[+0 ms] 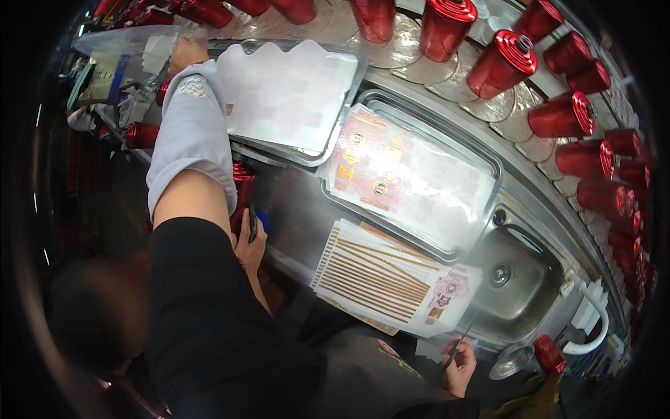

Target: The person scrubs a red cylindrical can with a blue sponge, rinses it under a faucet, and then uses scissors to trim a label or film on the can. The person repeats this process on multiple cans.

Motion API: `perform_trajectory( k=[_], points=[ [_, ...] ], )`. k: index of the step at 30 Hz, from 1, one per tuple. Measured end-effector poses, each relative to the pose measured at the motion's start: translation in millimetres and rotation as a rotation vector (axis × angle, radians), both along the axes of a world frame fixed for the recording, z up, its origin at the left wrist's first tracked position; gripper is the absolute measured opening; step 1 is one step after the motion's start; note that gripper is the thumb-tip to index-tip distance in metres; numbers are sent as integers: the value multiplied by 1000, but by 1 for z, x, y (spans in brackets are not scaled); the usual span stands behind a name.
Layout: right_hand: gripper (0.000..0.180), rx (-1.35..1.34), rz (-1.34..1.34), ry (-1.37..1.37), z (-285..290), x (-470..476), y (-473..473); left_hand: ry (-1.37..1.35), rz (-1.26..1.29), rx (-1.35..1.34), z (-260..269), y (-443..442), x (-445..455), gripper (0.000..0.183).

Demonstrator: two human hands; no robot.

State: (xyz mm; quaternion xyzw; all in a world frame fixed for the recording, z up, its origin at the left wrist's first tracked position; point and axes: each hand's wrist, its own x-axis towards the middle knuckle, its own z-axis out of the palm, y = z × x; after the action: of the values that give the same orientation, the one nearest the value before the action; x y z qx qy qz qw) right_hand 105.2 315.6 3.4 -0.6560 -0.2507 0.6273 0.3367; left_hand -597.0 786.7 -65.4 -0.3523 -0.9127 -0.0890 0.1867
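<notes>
My left hand (252, 245) holds a dark-handled tool (253, 223) beside a red metallic bottle (243, 183), low at left; a co-worker's outstretched arm hides part of my forearm. Near the front edge at lower right, my right hand (459, 364) grips a thin, pointed dark tool (456, 352). Between my hands lies a stack of printed sheets (374, 277) with gold-brown strips and pink and gold designs. Behind it, a metal tray (497, 173) bears more printed sheets (366, 167) under a glossy, clear layer. Another tray (360, 68) further left holds pale, wavy-edged sheets (288, 94).
A co-worker's arm (191, 125) in a grey oversleeve reaches across the left side. Red bottles (502, 65) stand on a curved line of overlapping metal plates (398, 42). At right are a steel sink (518, 277), a white tap (602, 324) and a small metal dish (512, 361).
</notes>
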Motion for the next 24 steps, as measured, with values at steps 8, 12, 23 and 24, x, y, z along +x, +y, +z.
perform_trajectory(
  k=[8,12,23,24],
  points=[
    [26,288,41,55,5,21,-38,-47,-320,-148,11,7,28,34],
    [24,366,-94,143,14,35,-89,-70,-533,-166,51,-8,114,37],
    [18,446,-513,520,-19,95,-255,-1183,-1449,177,138,-337,553,17],
    [17,477,-576,595,-26,101,-267,-1352,-1467,139,132,-378,582,17]
  ],
)
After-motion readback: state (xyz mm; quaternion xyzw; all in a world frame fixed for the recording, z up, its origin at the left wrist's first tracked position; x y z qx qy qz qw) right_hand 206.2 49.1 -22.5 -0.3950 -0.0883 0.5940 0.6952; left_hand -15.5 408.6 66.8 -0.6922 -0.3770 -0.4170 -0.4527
